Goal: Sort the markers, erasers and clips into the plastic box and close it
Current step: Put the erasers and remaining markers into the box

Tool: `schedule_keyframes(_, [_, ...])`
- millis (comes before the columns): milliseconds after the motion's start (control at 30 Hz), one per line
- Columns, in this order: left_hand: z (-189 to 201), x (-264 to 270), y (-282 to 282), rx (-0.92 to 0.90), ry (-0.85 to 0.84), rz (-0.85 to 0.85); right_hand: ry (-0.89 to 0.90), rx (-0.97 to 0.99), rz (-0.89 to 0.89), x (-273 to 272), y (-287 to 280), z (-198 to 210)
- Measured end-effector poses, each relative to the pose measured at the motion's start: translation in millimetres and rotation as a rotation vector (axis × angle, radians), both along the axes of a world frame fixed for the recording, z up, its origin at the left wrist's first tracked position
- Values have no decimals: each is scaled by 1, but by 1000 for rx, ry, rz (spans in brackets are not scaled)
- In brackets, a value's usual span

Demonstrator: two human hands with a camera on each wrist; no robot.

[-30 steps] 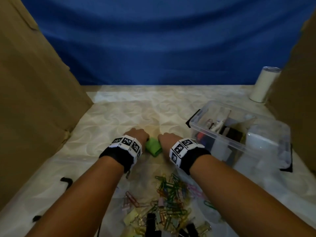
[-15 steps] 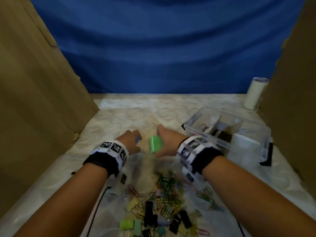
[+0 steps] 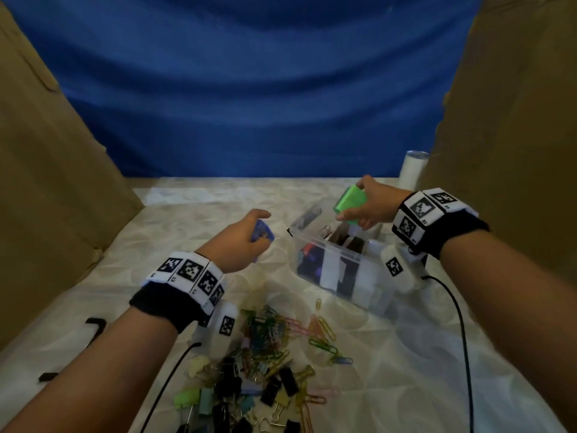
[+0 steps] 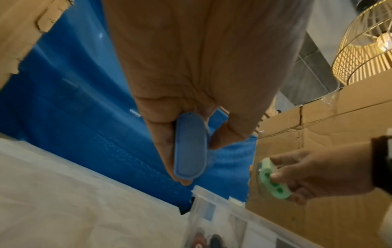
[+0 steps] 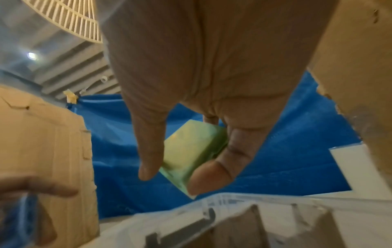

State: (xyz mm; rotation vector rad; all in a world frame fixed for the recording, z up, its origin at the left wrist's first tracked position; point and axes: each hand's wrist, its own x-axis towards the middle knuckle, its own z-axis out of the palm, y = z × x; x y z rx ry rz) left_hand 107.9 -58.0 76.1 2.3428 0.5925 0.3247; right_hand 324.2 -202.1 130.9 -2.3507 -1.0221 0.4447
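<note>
clear plastic box [image 3: 331, 248], matt cardboard walls [image 3: 56, 170]

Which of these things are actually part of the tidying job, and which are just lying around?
Part of the job:
green eraser in right hand
blue eraser in left hand
plastic box
clips

Just lying about:
white cylinder
cardboard walls
blue cloth

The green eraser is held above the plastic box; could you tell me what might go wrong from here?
1. The right hand pinches the green eraser over the plastic box, whose dividers make narrow compartments; dropped from there, it may bounce into the wrong one.
2. The left hand holds the blue eraser only at its edges; it could slip.
3. The right wrist's cable hangs beside the box and might snag it.
</note>
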Motion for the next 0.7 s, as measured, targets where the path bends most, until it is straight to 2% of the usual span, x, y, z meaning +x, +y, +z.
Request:
schedule_keyframes(233, [8,32,-29,-140,-105,-107,119,64,4,11,1,-12])
schedule_keyframes(333, [6,50,-41,-172,-116,-140,81,46,2,10,3,-12])
schedule_keyframes(500, [-9,63,-40,-219,-155,-31,-266,-197,13,7,2,-15])
schedule_keyframes(600, [-17,69,-32,-257,-216,66,-410,-257,18,5,3,-22])
schedule_keyframes(700, [-22,75,-29,-282,-257,85,-527,-312,24,2,3,-25])
